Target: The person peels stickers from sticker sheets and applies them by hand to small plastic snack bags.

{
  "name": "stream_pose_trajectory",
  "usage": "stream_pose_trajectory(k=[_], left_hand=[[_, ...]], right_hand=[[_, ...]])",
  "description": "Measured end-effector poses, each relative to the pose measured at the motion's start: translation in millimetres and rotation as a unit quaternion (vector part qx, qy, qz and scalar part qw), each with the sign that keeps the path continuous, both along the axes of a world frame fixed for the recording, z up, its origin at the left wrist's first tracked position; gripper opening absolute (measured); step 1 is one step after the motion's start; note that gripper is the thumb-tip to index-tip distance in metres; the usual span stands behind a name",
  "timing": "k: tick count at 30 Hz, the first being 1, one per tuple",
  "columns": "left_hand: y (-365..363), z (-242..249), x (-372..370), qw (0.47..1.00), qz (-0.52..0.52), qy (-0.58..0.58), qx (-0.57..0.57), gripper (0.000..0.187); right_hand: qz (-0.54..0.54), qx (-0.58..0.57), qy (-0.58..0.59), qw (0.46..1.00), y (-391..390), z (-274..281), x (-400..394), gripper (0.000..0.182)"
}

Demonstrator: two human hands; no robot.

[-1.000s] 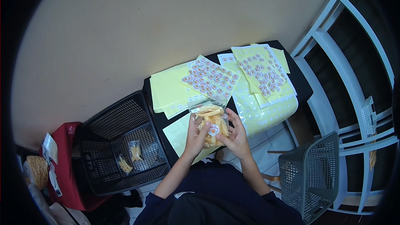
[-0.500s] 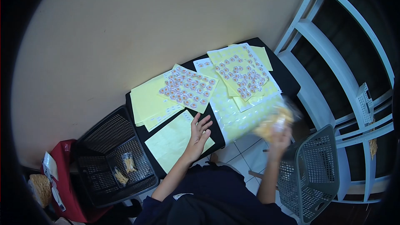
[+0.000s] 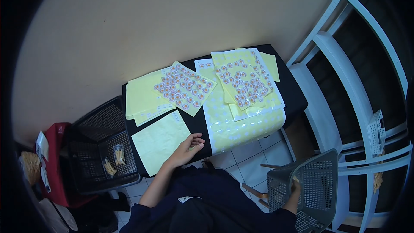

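Observation:
My left hand (image 3: 185, 150) hovers at the front edge of the black-covered table (image 3: 199, 125), beside a pale yellow sheet (image 3: 159, 140), fingers apart and holding nothing. Down at the right, my right hand (image 3: 296, 186) is inside the grey-green basket (image 3: 319, 177); its fingers are mostly hidden, with a small pale bit near them. A sheet with round egg-like stickers (image 3: 185, 88) lies on yellow sheets (image 3: 144, 97). More sticker sheets (image 3: 246, 80) rest on a large glossy yellow sheet (image 3: 246, 131) that hangs over the front edge.
At the left, a black basket (image 3: 99, 125) holds two small clear packs (image 3: 119, 154) of pale sticks. Beside it is a red cloth-covered surface (image 3: 56, 164). White shelving (image 3: 332, 82) with a small white basket (image 3: 376, 131) stands at the right.
My right hand has gone down into the grey-green basket; the clear bag of yellowish pieces it held is no longer visible. My left hand has moved left and down. The view has shifted.

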State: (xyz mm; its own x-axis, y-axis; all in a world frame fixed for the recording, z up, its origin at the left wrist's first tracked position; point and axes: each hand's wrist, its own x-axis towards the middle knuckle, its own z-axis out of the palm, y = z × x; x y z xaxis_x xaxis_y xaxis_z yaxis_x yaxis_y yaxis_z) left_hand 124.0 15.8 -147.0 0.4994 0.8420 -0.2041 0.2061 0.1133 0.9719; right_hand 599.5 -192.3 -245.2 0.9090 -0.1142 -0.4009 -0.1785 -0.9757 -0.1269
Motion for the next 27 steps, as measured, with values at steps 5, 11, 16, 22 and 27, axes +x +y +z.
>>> stream_pose_trajectory(k=[5,11,16,22,27], left_hand=[[-8,8,8,0.998,0.016,0.036,0.045,0.041],[-15,11,10,0.993,0.039,0.057,0.094,0.041],[-26,18,7,0.992,0.07,-0.023,0.105,0.033],[-55,28,-40,0.975,0.182,0.01,0.129,0.025],[-88,10,-116,0.875,0.452,0.02,0.171,0.016]], right_hand=[[-0.022,0.217,0.174,0.96,-66,-117,89,0.051],[0.083,0.059,-0.262,0.96,-25,-44,63,0.041],[0.209,0.358,-0.548,0.726,83,70,-41,0.022],[0.538,0.55,-0.296,0.566,222,94,-258,0.015],[0.69,0.64,-0.024,0.338,211,130,-435,0.02]])
